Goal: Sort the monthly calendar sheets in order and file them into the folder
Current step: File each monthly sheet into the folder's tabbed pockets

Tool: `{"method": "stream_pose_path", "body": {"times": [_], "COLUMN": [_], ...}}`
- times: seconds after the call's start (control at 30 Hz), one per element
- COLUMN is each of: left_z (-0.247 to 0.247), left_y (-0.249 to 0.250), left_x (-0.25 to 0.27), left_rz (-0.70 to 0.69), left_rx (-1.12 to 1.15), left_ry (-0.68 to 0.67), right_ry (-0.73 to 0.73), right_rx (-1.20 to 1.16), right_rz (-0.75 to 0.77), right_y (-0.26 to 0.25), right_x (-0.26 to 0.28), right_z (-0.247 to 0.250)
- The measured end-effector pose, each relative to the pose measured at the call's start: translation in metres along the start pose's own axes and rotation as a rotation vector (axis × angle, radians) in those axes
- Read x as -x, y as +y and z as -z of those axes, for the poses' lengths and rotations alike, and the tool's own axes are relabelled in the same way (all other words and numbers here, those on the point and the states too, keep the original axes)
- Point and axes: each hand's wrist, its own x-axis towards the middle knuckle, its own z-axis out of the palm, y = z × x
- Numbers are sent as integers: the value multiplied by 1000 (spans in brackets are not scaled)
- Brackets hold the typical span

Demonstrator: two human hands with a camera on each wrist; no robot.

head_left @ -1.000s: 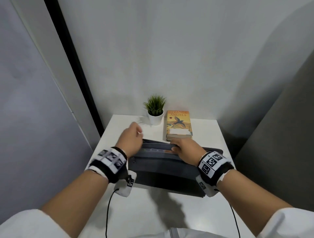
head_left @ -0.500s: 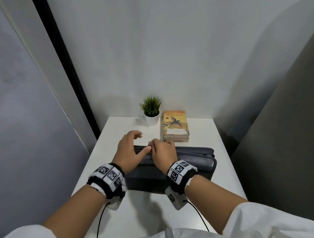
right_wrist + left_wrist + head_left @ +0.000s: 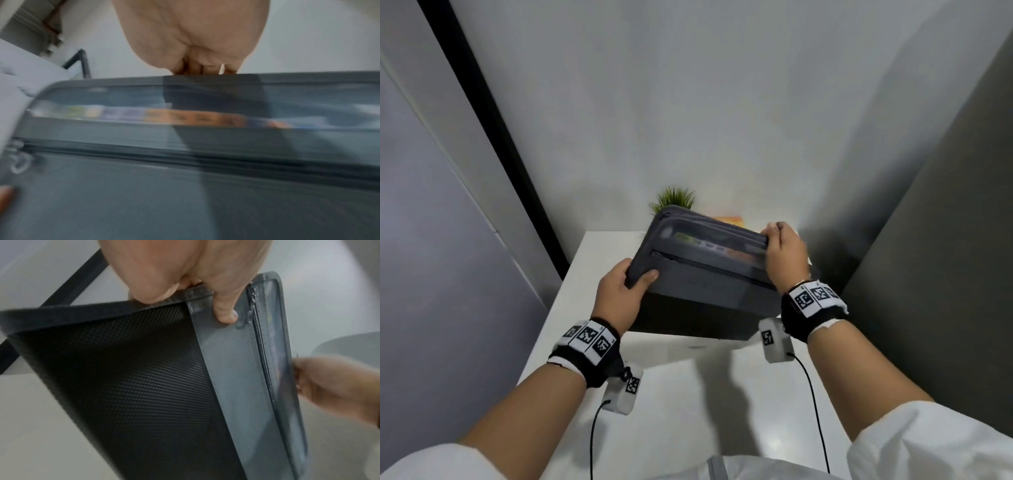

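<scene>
A dark grey zip folder [image 3: 709, 277] is held up off the white table [image 3: 688, 394], tilted with its top edge away from me. My left hand [image 3: 626, 291] grips its left side edge, thumb on the front face [image 3: 225, 311]. My right hand [image 3: 784, 253] grips the top right edge, fingers curled over it [image 3: 205, 68]. Coloured calendar sheets [image 3: 722, 248] show through the translucent strip near the top [image 3: 164, 116]. A zip [image 3: 261, 344] runs along the front below that strip.
A small green plant [image 3: 676, 198] and an orange-covered book [image 3: 727, 219] sit at the back of the table, mostly hidden behind the folder. Grey walls close in on the left, back and right. Cables hang from both wrist cameras.
The folder has gone from lying on the table to being lifted and tilted up. My left hand moved to its left edge, my right hand to the top right edge.
</scene>
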Motion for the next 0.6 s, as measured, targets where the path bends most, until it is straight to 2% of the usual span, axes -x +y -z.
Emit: {"method": "stream_pose_path", "body": {"times": [0.07, 0.13, 0.2, 0.27, 0.3, 0.37, 0.43, 0.5, 0.6], "left_z": [10, 18, 20, 18, 15, 13, 14, 13, 2], "left_y": [8, 12, 14, 14, 14, 9, -1, -19, -55], "left_x": [-8, -14, -19, -22, -24, -29, -36, -41, -37], "left_rz": [-26, -36, -32, -4, 19, 80, 152, 222, 331], "left_rx": [66, 116, 158, 228, 271, 371, 434, 391, 209], "left_ry": [38, 82, 98, 109, 121, 163, 194, 163, 112], "right_ry": [85, 136, 88, -31, -123, -302, -397, -438, -437], "right_rx": [23, -120, -427, -658, -651, -484, -413, -459, -580], "right_rz": [-122, -254, -415, -558, -591, -630, -701, -739, -775], "right_y": [28, 52, 64, 76, 83, 103, 125, 141, 146], "right_x": [-17, -29, -30, -19, -10, 11, 32, 46, 55], "right_z": [27, 47, 53, 41, 33, 18, 9, 5, 1]}}
